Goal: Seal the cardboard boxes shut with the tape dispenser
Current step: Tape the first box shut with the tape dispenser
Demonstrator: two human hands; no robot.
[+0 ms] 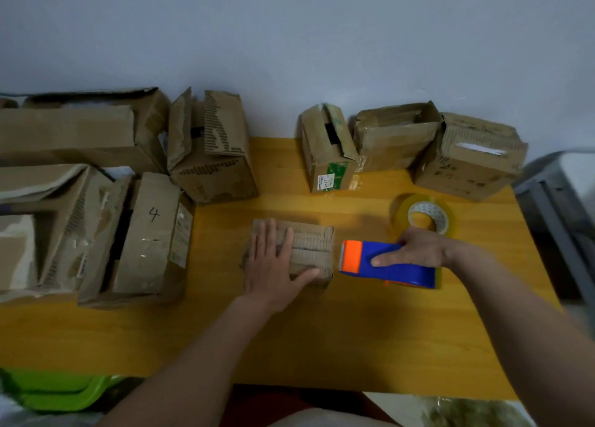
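At centre of the yellow worktop [322, 330]: small cardboard box [309, 249], flaps down. Left hand [273, 265] flat on the lid, fingers straight, thumb along the near edge. Just right of the box, not touching: blue-and-orange tape dispenser [386, 264], gripped by right hand [421, 249], index finger laid along its side, orange nose toward the box. Probable step: first strip. Best started on the right side wall, pulled leftward along the flap seam, left hand sliding clear while still pressing the flaps. Open worktop in front of the box; unsealed boxes [128, 233] crowd the left, spare tape roll [425, 215] just behind the right hand.
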